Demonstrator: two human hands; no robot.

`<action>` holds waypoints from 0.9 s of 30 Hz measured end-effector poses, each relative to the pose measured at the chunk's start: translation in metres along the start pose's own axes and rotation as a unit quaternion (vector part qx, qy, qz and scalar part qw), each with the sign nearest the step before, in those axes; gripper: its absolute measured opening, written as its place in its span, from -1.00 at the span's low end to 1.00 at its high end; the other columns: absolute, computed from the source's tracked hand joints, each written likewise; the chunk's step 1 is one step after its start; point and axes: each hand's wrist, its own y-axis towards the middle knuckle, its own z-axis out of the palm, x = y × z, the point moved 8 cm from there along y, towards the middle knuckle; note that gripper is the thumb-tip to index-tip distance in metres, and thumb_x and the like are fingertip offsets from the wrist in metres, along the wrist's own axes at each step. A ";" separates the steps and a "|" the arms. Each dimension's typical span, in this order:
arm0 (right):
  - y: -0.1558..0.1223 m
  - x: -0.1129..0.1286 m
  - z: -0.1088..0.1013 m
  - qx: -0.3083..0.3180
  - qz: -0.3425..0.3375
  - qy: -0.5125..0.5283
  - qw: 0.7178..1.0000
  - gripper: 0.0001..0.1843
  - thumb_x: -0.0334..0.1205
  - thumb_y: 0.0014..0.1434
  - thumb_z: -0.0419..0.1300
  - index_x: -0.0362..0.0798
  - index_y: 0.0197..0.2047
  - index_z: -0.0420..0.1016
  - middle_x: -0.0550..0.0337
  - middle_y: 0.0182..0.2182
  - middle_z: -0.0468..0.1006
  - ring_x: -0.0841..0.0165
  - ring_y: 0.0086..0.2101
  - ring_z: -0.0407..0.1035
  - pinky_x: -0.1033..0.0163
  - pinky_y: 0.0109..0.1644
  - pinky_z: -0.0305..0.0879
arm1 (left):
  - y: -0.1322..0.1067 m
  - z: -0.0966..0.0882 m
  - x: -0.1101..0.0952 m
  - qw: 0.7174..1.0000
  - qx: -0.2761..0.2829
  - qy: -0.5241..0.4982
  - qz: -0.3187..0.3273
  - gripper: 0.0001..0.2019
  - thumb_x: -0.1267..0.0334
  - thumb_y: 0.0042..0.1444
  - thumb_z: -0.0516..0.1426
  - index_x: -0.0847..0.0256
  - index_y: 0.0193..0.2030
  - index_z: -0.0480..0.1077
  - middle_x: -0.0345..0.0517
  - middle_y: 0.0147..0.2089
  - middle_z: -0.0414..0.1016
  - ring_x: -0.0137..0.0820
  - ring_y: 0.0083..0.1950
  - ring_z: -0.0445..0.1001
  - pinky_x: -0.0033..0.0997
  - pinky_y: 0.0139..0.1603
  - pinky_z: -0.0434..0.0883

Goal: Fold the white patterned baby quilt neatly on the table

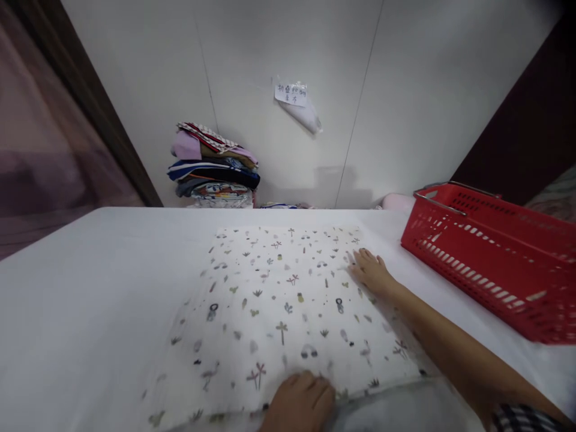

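Note:
A thin white cloth (270, 318), printed with small palms, flamingos, rainbows and cacti, is spread over the white table. My left hand (299, 403) is at its near edge, the fingers bent down over the fabric; their tips are hidden. To the right of that hand, the cloth's border shows a greyish layer below it. My right hand (371, 273) reaches out to the far right side of the cloth and lies flat on it, fingers spread.
A red plastic basket (486, 258) with metal handles stands on the table (81, 300) at the right. Folded clothes (213, 165) are piled behind the far edge. A handwritten paper label (290, 94) hangs on the wall, and a pinkish curtain (54, 144) is at the left.

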 end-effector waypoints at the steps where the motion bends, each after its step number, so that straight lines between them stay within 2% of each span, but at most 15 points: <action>1: -0.016 -0.003 0.004 -0.003 -0.005 0.003 1.000 -0.26 0.20 0.30 -0.25 -0.07 0.38 0.00 -0.03 0.38 -0.09 0.12 0.35 -0.28 -0.13 0.34 -0.27 | 0.001 -0.003 0.000 1.000 0.009 -0.021 0.003 -0.95 0.24 0.06 0.18 0.02 -0.31 0.41 -0.30 -0.39 0.53 -0.44 -0.45 0.36 -0.46 -0.52 0.36; 4: -0.046 -0.011 0.010 0.004 -0.003 0.018 1.000 -0.30 0.18 0.30 -0.21 -0.01 0.37 0.03 0.01 0.38 -0.07 0.14 0.34 -0.25 -0.15 0.34 -0.25 | 0.004 -0.007 0.000 0.994 0.080 -0.079 -0.003 -0.85 0.39 0.11 0.12 0.09 -0.19 0.38 -0.24 -0.26 0.54 -0.40 -0.31 0.40 -0.38 -0.35 0.37; 7: -0.055 -0.011 0.004 0.023 0.005 0.038 0.999 -0.32 0.15 0.31 -0.21 -0.01 0.38 0.00 0.04 0.39 -0.13 0.17 0.35 -0.28 -0.14 0.34 -0.26 | 0.007 -0.010 -0.002 0.986 0.150 -0.074 -0.002 -0.84 0.47 0.17 0.04 0.17 -0.18 0.35 -0.18 -0.28 0.50 -0.36 -0.25 0.39 -0.35 -0.28 0.33; 12: -0.085 -0.010 -0.007 0.019 0.022 0.052 0.998 -0.31 0.15 0.32 -0.23 -0.02 0.40 -0.06 0.02 0.39 -0.17 0.18 0.35 -0.33 -0.14 0.35 -0.30 | 0.010 -0.013 -0.007 0.981 0.189 -0.045 0.022 -0.83 0.48 0.22 -0.01 0.20 -0.15 0.35 -0.12 -0.20 0.50 -0.32 -0.18 0.38 -0.33 -0.22 0.30; 14: -0.105 -0.014 -0.003 0.023 0.026 0.054 0.998 -0.32 0.14 0.32 -0.20 -0.02 0.39 -0.01 0.02 0.39 -0.14 0.18 0.35 -0.31 -0.15 0.35 -0.29 | 0.010 -0.012 -0.008 0.980 0.196 -0.035 0.033 -0.81 0.48 0.23 -0.02 0.20 -0.13 0.35 -0.11 -0.18 0.49 -0.32 -0.16 0.38 -0.32 -0.20 0.30; 16: -0.123 -0.024 -0.002 -0.002 0.045 0.076 0.996 -0.35 0.09 0.32 -0.17 -0.04 0.37 0.05 0.02 0.38 -0.11 0.18 0.35 -0.28 -0.12 0.35 -0.23 | 0.010 -0.012 -0.008 0.981 0.190 -0.026 0.037 -0.79 0.49 0.24 -0.05 0.21 -0.15 0.36 -0.10 -0.19 0.49 -0.32 -0.16 0.38 -0.32 -0.20 0.30; 18: -0.143 -0.040 -0.009 -0.070 0.086 0.131 0.985 -0.38 0.04 0.33 -0.16 -0.06 0.35 0.10 0.03 0.37 -0.04 0.21 0.34 -0.18 -0.04 0.33 -0.10 | 0.011 -0.014 -0.007 0.983 0.181 -0.022 0.036 -0.78 0.49 0.24 -0.06 0.21 -0.16 0.37 -0.08 -0.21 0.49 -0.32 -0.16 0.37 -0.31 -0.21 0.30; 20: -0.166 -0.057 -0.013 -0.122 0.140 0.186 0.965 -0.41 0.01 0.32 -0.15 -0.09 0.31 0.19 0.01 0.29 0.18 0.21 0.27 0.05 0.07 0.26 0.08 | 0.012 -0.015 -0.007 0.983 0.180 -0.021 0.034 -0.77 0.50 0.23 -0.06 0.22 -0.15 0.38 -0.08 -0.23 0.49 -0.31 -0.17 0.37 -0.31 -0.21 0.30; 23: -0.201 -0.071 -0.008 -0.117 0.193 0.213 0.951 -0.48 -0.02 0.30 -0.12 -0.08 0.13 0.43 0.07 0.04 0.51 0.22 0.03 0.37 0.19 0.09 0.27 | 0.013 -0.015 -0.007 0.981 0.190 -0.018 0.033 -0.77 0.49 0.23 -0.05 0.23 -0.14 0.39 -0.08 -0.24 0.50 -0.28 -0.16 0.38 -0.30 -0.20 0.29; 25: -0.221 -0.076 -0.005 -0.110 0.221 0.207 0.947 -0.50 -0.02 0.29 -0.10 -0.10 0.05 0.49 0.08 -0.05 0.56 0.24 -0.05 0.43 0.23 0.03 0.29 | 0.014 -0.015 -0.006 0.980 0.194 -0.013 0.031 -0.75 0.49 0.23 -0.06 0.23 -0.12 0.39 -0.07 -0.21 0.50 -0.27 -0.14 0.39 -0.29 -0.19 0.29; 27: -0.235 -0.080 -0.004 -0.105 0.255 0.198 0.941 -0.49 -0.02 0.27 -0.06 -0.14 0.08 0.47 0.01 -0.05 0.56 0.22 -0.04 0.42 0.23 0.03 0.27 | 0.016 -0.016 -0.007 0.980 0.198 -0.007 0.030 -0.75 0.49 0.22 -0.05 0.23 -0.10 0.39 -0.04 -0.18 0.51 -0.25 -0.12 0.39 -0.29 -0.18 0.29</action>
